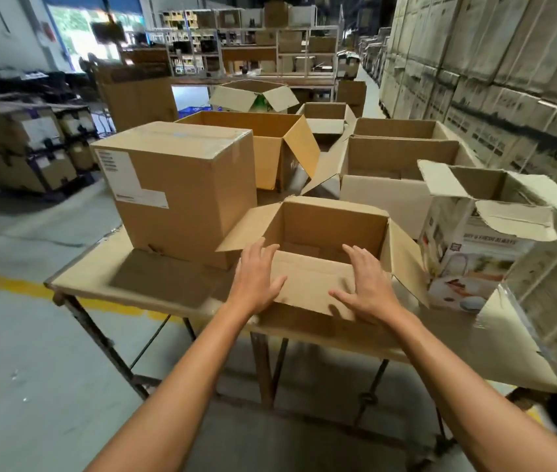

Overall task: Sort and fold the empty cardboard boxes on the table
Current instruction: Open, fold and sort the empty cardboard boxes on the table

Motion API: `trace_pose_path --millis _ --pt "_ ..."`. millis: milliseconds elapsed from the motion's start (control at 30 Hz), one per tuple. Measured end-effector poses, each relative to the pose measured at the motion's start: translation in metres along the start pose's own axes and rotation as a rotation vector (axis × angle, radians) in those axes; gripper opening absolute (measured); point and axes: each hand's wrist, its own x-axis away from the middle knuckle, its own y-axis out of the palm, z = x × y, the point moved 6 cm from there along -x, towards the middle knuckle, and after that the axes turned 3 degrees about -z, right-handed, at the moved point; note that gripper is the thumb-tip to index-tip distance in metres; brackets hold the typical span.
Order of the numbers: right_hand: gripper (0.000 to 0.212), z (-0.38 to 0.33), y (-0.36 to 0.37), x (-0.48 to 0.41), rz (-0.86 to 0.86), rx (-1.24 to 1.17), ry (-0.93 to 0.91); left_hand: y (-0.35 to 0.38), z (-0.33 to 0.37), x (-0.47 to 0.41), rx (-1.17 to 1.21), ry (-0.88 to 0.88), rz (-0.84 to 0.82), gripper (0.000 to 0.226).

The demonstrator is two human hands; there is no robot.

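An open brown cardboard box stands at the near edge of the table, its flaps spread outward and its inside empty. My left hand lies with straight fingers against the left end of the near flap. My right hand rests flat on the right part of the same flap, fingers spread. Neither hand grips anything.
A tall taped box with a white label stands to the left. A white printed box with torn flaps is on the right. Several open boxes fill the table behind. Stacked cartons wall the right side.
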Motion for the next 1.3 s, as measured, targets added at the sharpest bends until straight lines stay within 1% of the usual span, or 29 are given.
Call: trace_pose_path --millis 100,200,267,367,467,600,700,867,967,1133,1300 --pt "0.092 -0.014 -0.005 0.047 0.096 -0.278 -0.088 -0.007 0.006 0.064 0.187 -0.042 0.136 0.061" --pt "0.087 -0.027 0.018 0.101 0.061 -0.439 -0.125 -0.001 0.002 0.133 0.265 -0.128 0.194 0.058" --pt "0.087 -0.039 0.042 0.136 -0.006 -0.476 -0.147 0.003 -0.005 0.178 0.262 -0.180 0.210 0.058" --pt "0.087 -0.061 0.091 0.186 -0.165 -0.495 -0.217 0.005 -0.022 0.247 0.239 -0.292 0.241 0.058" --pt "0.090 -0.075 0.137 0.227 -0.317 -0.503 -0.275 0.013 -0.039 0.314 0.226 -0.431 0.214 0.058" --pt "0.090 -0.091 0.168 0.252 -0.404 -0.511 -0.314 0.022 -0.058 0.392 0.239 -0.567 0.196 0.059" --pt "0.090 -0.111 0.187 0.254 -0.457 -0.500 -0.328 0.013 -0.080 0.431 0.255 -0.663 0.229 0.056" --pt "0.083 -0.174 0.222 0.245 -0.509 -0.454 -0.405 -0.016 -0.134 0.452 0.246 -0.702 0.286 0.053" --pt "0.081 -0.220 0.240 0.235 -0.503 -0.452 -0.436 -0.037 -0.169 0.446 0.258 -0.671 0.279 0.055" --pt "0.082 -0.306 0.274 0.210 -0.490 -0.501 -0.403 -0.085 -0.247 0.429 0.228 -0.582 0.240 0.056" --pt "0.083 -0.382 0.291 0.168 -0.427 -0.522 -0.443 -0.123 -0.310 0.404 0.170 -0.503 0.217 0.055"
